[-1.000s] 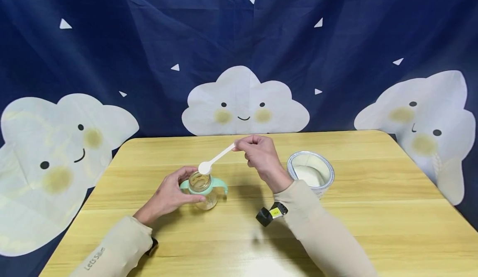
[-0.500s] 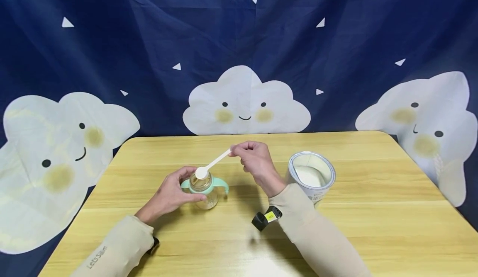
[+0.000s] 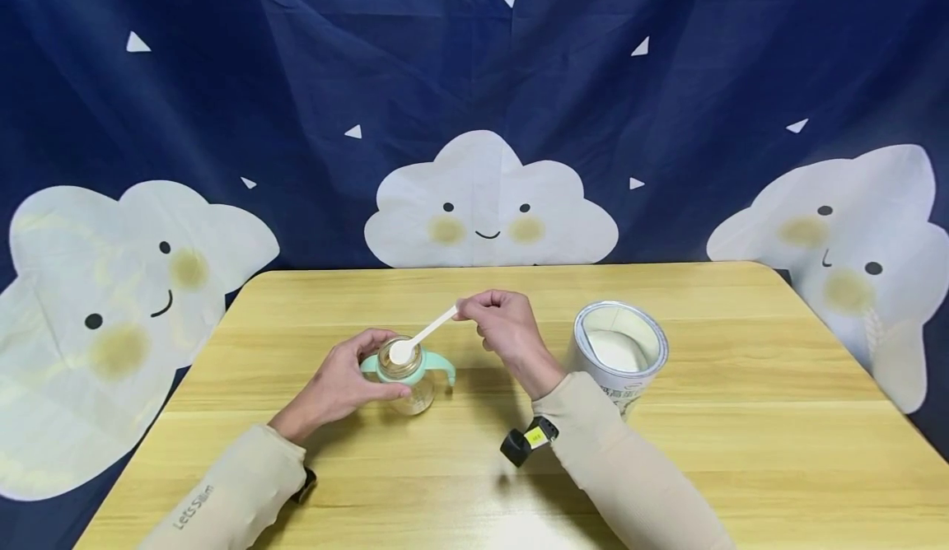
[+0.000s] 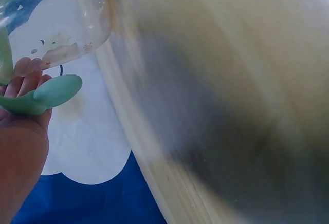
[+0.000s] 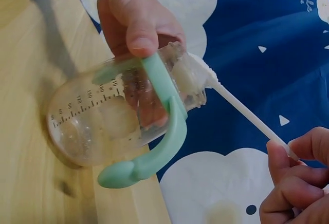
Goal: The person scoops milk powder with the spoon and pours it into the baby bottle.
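Note:
My left hand (image 3: 337,385) grips a clear baby bottle (image 3: 417,402) round its neck, thumb in front. The bottle stands on the table without a lid and has a mint-green collar with two curved handles (image 5: 177,136). Between thumb and fingertips, my right hand (image 3: 506,332) pinches the end of a white measuring scoop (image 3: 433,325). In the right wrist view the scoop's bowl lies inside the bottle mouth, with whitish powder at the rim. Printed scale marks show on the bottle's wall. The left wrist view catches only part of the bottle and a green handle (image 4: 59,91).
To the right of my right hand stands an open milk powder can (image 3: 604,381), with white powder (image 3: 615,351) inside. The wooden table (image 3: 749,418) ends at a dark blue curtain (image 3: 474,56) printed with clouds.
My right hand has moved down and slightly left, lowering the scoop's bowl from above the bottle's rim into its mouth. The left hand keeps its grip on the bottle.

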`<state>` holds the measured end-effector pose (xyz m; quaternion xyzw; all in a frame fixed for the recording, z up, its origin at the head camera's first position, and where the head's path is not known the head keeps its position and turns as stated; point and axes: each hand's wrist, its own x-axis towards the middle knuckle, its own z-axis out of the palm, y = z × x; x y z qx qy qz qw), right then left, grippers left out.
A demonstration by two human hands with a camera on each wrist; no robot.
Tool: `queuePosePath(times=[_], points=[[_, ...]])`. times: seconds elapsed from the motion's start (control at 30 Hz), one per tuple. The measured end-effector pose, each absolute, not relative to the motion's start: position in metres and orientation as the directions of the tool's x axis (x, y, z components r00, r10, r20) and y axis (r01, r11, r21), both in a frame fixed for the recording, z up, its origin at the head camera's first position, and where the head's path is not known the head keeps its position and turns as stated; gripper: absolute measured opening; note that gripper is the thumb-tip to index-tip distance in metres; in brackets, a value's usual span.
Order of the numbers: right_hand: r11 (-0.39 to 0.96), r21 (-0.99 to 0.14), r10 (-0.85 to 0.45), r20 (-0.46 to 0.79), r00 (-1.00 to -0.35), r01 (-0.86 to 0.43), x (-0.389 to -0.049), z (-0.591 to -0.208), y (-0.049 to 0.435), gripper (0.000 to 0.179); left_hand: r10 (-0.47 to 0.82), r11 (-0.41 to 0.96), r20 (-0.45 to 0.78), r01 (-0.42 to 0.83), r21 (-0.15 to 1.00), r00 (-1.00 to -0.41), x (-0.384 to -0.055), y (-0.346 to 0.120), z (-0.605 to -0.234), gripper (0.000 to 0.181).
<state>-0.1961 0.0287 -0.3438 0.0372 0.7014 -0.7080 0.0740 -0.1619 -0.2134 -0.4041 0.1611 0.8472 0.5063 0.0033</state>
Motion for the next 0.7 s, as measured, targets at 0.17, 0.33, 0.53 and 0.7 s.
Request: queuePosePath(times=[0.17,0.33,0.53,0.7], points=[[-0.018,-0.989,-0.052,-0.146,-0.988,0.147,-0.1948,-0.347,0.029,0.006,0.278,0.44,0.15,0.265,0.858,-0.949,-0.1625,-0.2143,-0.4034,0.065],[-0.004,-0.988,-0.059,-0.153,-0.986,0.154,-0.1938,-0.3491,0.0308,0.007,0.284,0.439,0.146,0.264,0.859,-0.948,-0.1629,-0.2146,-0.4039,0.066],[0.01,-0.988,-0.083,-0.151,-0.985,0.151,-0.1919,-0.3494,0.0343,0.009,0.283,0.432,0.15,0.265,0.862,-0.947,-0.1632,-0.2143,-0.4054,0.066],[0.036,-0.989,-0.094,-0.146,-0.985,0.144,-0.191,-0.3495,0.0373,0.013,0.283,0.423,0.156,0.269,0.865,-0.946,-0.163,-0.2142,-0.4056,0.065]])
